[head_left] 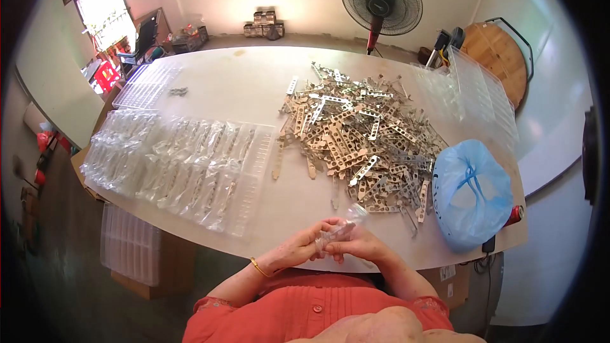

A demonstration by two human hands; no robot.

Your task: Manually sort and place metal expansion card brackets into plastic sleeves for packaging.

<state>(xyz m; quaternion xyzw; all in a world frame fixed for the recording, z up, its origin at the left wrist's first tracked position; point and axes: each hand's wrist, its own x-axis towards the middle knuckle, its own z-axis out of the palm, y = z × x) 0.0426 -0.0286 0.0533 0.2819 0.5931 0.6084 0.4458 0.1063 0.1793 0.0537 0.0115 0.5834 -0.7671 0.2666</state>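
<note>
At the table's near edge, my left hand [304,246] and my right hand [363,245] meet around a small clear plastic bag [358,213]. Both hands are closed on it, the fingers pinching and folding its film. Something greyish shows through the plastic, probably a metal piece, but the fingers hide most of it. Beyond my hands spreads a large loose heap of perforated metal strips [343,143]. To the left, a clear compartment tray [257,181] bears rows of bagged metal pieces [190,171]; its right-hand slots show bare plastic.
A knotted blue plastic bag [471,194] sits at the right, with a red can [515,215] beside it. Clear trays are stacked at the back right [486,92] and back left. A few small metal parts [178,91] lie apart. Behind the table stands a fan [381,1].
</note>
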